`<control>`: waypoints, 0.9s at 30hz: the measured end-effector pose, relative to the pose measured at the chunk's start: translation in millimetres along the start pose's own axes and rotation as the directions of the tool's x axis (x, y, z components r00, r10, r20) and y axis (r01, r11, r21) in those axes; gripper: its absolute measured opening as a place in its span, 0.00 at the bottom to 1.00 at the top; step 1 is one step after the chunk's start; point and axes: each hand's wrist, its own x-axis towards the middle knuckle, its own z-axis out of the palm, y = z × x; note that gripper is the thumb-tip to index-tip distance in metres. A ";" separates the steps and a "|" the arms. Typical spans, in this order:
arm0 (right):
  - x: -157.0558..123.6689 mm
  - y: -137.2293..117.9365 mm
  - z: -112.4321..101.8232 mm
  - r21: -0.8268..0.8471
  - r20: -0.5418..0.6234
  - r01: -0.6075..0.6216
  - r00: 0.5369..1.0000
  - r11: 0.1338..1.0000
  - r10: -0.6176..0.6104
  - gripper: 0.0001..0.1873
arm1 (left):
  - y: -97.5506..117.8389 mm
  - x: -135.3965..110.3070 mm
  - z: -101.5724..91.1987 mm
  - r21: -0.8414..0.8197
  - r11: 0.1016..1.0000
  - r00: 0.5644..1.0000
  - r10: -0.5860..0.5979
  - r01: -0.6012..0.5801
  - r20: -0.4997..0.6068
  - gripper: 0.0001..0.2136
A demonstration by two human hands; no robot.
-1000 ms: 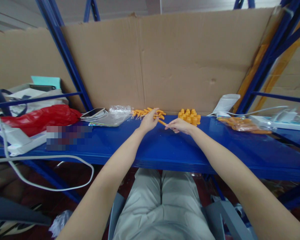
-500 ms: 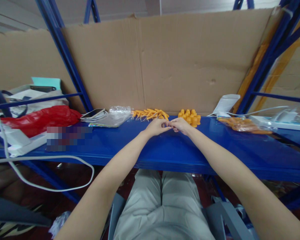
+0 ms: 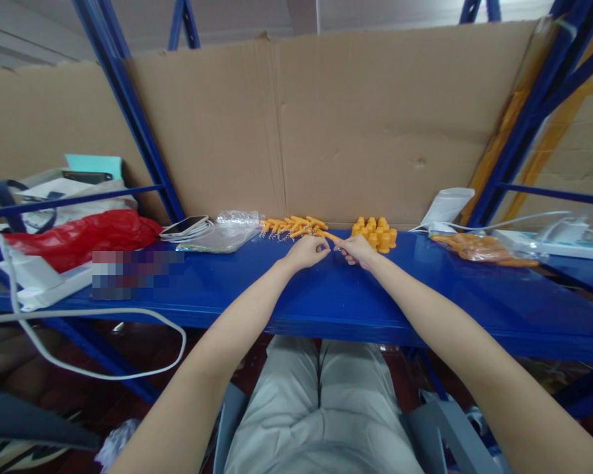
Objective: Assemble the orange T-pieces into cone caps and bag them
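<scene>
My left hand (image 3: pixel 307 251) is over the blue shelf top with its fingers curled and the thumb close to the fingertips. Anything small in that pinch is hidden. Just right of it, my right hand (image 3: pixel 356 250) has its fingers closed at the near end of a slim orange handle (image 3: pixel 329 235). This handle points left towards a pile of similar orange handles (image 3: pixel 291 226), several with thin metal spirals sticking out. Behind my right hand, a group of orange plastic cups or caps (image 3: pixel 375 232) stands close together. A small gap separates the two hands.
Left of the pile lie a clear plastic bag (image 3: pixel 232 237), a phone (image 3: pixel 190 224) with a white cable, and a red bag (image 3: pixel 89 236). A plastic bag of orange pieces (image 3: pixel 479 249) lies at the right. Cardboard (image 3: pixel 350 125) closes off the back.
My hands, touching at the fingertips before, are now slightly apart. The orange handle at the pile's right end has shifted, and its near end is now at my right fingers.
</scene>
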 end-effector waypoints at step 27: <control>-0.4 -12.3 -3.7 0.014 -0.146 0.098 0.985 0.995 -0.095 0.09 | -29.4 -0.2 -1.9 0.047 0.989 0.987 -0.134 0.138 -0.086 0.15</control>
